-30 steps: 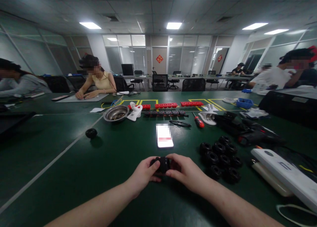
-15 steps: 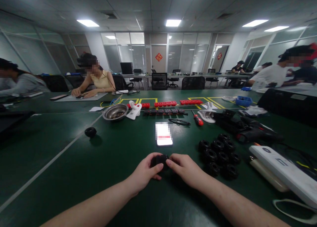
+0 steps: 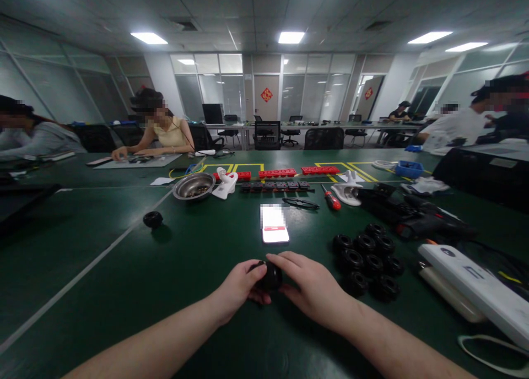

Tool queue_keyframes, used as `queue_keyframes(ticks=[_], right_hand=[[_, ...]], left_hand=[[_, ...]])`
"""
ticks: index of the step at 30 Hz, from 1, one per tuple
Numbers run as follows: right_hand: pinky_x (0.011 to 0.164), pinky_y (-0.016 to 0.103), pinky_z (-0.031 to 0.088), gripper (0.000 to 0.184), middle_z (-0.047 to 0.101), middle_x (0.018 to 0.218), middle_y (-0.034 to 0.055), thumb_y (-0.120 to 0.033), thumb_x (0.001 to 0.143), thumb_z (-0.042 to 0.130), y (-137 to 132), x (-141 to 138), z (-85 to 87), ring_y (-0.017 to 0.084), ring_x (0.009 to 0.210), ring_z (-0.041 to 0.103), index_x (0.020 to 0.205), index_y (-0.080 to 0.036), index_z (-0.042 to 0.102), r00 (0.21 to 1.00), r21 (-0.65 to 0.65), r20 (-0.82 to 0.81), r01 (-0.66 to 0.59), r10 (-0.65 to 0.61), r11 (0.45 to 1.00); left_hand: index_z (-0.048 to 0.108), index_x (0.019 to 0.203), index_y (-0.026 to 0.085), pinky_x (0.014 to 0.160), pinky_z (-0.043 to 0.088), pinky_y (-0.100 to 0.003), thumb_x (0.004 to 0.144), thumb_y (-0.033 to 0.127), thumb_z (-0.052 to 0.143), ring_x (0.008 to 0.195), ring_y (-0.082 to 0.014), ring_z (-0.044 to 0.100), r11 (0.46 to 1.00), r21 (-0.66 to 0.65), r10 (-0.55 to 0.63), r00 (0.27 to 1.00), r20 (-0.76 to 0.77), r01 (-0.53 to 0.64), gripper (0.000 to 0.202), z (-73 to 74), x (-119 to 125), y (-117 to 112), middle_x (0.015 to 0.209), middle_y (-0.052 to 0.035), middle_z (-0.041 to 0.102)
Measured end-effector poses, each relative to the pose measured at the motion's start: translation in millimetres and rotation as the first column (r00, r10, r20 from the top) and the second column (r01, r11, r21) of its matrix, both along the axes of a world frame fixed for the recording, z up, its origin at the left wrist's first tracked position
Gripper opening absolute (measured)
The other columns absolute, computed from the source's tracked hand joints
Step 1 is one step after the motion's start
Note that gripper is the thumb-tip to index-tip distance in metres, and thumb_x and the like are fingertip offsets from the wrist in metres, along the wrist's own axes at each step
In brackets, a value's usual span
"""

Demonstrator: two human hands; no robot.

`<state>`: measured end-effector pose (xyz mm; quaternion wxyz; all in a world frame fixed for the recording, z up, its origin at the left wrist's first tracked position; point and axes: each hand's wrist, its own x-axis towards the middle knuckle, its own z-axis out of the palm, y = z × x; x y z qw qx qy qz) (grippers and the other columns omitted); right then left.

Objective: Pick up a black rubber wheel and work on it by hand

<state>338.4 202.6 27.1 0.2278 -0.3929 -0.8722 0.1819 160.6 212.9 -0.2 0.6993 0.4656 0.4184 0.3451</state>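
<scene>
The head view is showing the left hand (image 3: 239, 287) and right hand (image 3: 308, 285) gripping a black wheel (image 3: 270, 276) between them, just beyond it a phone (image 3: 274, 225) lying.

Shiny metal bowl (image 3: 194, 187), glossy black plastic wheels (image 3: 367, 260), matt green table (image 3: 124, 280)

Body in view: two hands and two forearms only. Left hand (image 3: 242, 287) and right hand (image 3: 314, 289) are bare, fingers and knuckles uncovered. Left forearm (image 3: 165, 340) and right forearm (image 3: 392, 343) are bare along their whole visible length, from wrist to lower edge of view. Clothing on the upper arms cannot be told. Nails too small to assess.
</scene>
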Motion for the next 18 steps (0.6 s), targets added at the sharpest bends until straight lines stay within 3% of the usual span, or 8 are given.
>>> queue_keyframes(ticks=[2,4,6,8,11,15,18], right_hand=[[0.088,0.035,0.035,0.074,0.043,0.123,0.0066,-0.022,0.065,0.064,0.1,0.5,-0.6,0.022,0.107,0.044,0.129,-0.024,0.026,1.000,-0.043,-0.003,0.016,-0.017,0.999],[0.084,0.035,0.037,0.079,0.046,0.120,0.0090,-0.035,0.062,0.067,2.5,1.5,-1.2,0.024,0.103,0.047,0.128,-0.021,0.026,0.997,-0.118,-0.011,0.077,-0.079,0.990],[0.072,0.031,0.041,0.052,0.057,0.100,0.0076,-0.042,0.070,0.058,6.5,2.3,-2.0,0.021,0.086,0.054,0.115,-0.019,0.044,0.990,-0.198,0.005,0.139,-0.141,0.970],[0.058,0.025,0.039,0.028,0.060,0.076,0.0037,-0.041,0.081,0.044,10.2,2.2,-3.1,0.016,0.067,0.055,0.088,-0.017,0.056,0.986,-0.252,0.032,0.168,-0.165,0.953],[0.050,0.022,0.033,0.033,0.055,0.061,0.0007,-0.038,0.085,0.037,12.7,0.7,-4.7,0.012,0.056,0.049,0.068,-0.016,0.053,0.988,-0.265,0.032,0.157,-0.154,0.951],[0.052,0.021,0.034,0.014,0.055,0.070,0.0002,-0.031,0.078,0.053,9.8,-1.1,-4.2,0.013,0.061,0.049,0.078,-0.017,0.052,0.988,-0.243,-0.021,0.142,-0.152,0.960],[0.059,0.023,0.038,0.028,0.056,0.083,0.0015,-0.025,0.069,0.063,5.0,-1.6,-0.6,0.015,0.071,0.051,0.094,-0.019,0.050,0.990,-0.206,-0.047,0.119,-0.132,0.971]], left_hand=[[0.051,0.088,0.011,0.049,0.042,-0.024,0.068,0.044,0.057,0.050,-0.0117,0.057,1.000,0.009,0.017,1.000,0.007,-0.017,0.038,0.6,0.3,-1.2,0.070,-0.0046,0.059],[0.051,0.092,0.012,0.053,0.043,-0.025,0.069,0.040,0.057,0.056,-0.0133,0.058,0.999,0.004,0.042,0.999,0.006,-0.042,0.036,1.3,0.6,-2.0,0.076,-0.0058,0.060],[0.050,0.095,0.013,0.057,0.045,-0.027,0.070,0.036,0.057,0.064,-0.0155,0.060,0.999,0.001,0.048,0.999,0.002,-0.048,0.035,1.8,0.8,-2.6,0.082,-0.0069,0.060],[0.050,0.096,0.013,0.058,0.045,-0.027,0.070,0.033,0.059,0.069,-0.0168,0.061,0.999,0.021,0.032,0.999,-0.009,-0.032,0.034,1.8,1.2,-3.1,0.085,-0.0074,0.060],[0.052,0.096,0.013,0.058,0.044,-0.025,0.067,0.031,0.063,0.069,-0.0169,0.061,0.998,0.055,0.012,0.999,-0.038,-0.010,0.036,0.2,1.3,-3.4,0.085,-0.0070,0.062],[0.052,0.101,0.013,0.059,0.046,-0.027,0.068,0.035,0.062,0.073,-0.0187,0.062,0.999,0.032,0.016,1.000,0.002,-0.016,0.041,-3.5,-0.9,-1.1,0.089,-0.0090,0.062],[0.053,0.097,0.012,0.057,0.046,-0.027,0.069,0.040,0.059,0.067,-0.0179,0.062,1.000,0.001,0.007,1.000,0.018,-0.007,0.041,-4.0,-2.9,1.5,0.082,-0.0088,0.063]])
